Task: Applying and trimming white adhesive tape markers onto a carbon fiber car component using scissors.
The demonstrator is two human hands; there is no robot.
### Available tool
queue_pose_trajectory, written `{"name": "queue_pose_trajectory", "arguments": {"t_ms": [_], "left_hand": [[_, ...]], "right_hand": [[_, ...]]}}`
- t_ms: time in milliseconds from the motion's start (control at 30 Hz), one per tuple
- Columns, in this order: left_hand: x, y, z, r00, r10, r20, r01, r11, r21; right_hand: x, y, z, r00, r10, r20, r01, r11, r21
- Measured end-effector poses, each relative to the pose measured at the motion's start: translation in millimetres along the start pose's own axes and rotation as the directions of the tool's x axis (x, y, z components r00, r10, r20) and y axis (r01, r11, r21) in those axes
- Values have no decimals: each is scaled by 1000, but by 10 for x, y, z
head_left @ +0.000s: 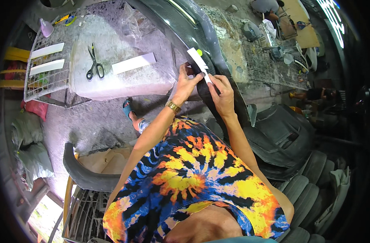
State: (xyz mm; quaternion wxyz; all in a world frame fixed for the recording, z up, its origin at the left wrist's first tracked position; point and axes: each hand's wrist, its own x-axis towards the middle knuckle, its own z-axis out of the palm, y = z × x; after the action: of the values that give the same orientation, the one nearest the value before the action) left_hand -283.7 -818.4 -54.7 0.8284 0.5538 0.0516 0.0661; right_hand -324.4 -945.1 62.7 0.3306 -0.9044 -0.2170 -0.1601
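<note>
A narrow white strip lies along a long, curved dark panel with a woven, carbon-like surface. My left hand is closed at the panel's left edge. Its thumb presses on the lower part of the strip, while some fingers pass out of sight behind the edge. With thumb and fingers pinched, my right hand holds the strip's lower end. A small yellow-green piece shows beside the strip's upper part. Left of my hands, a wider white rectangular piece rests on the covered table.
Black-handled scissors lie on the table. Two white strips sit on the wire mesh at left, near a purple bottle. Dark moulded parts are stacked at right. Another person is at the far right.
</note>
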Motion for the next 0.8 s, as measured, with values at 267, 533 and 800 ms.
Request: {"name": "queue_pose_trajectory", "arguments": {"t_ms": [267, 533, 800], "left_hand": [[-60, 167, -11, 996, -4, 90, -7, 993, 120], [-37, 205, -63, 995, -22, 93, 11, 993, 117], [-44, -59, -666, 999, 28, -18, -24, 978, 208]], "right_hand": [[18, 101, -62, 982, 188, 24, -190, 968, 164], [71, 171, -109, 974, 221, -57, -208, 961, 182], [-58, 133, -435, 957, 284, -56, -258, 923, 286]]}}
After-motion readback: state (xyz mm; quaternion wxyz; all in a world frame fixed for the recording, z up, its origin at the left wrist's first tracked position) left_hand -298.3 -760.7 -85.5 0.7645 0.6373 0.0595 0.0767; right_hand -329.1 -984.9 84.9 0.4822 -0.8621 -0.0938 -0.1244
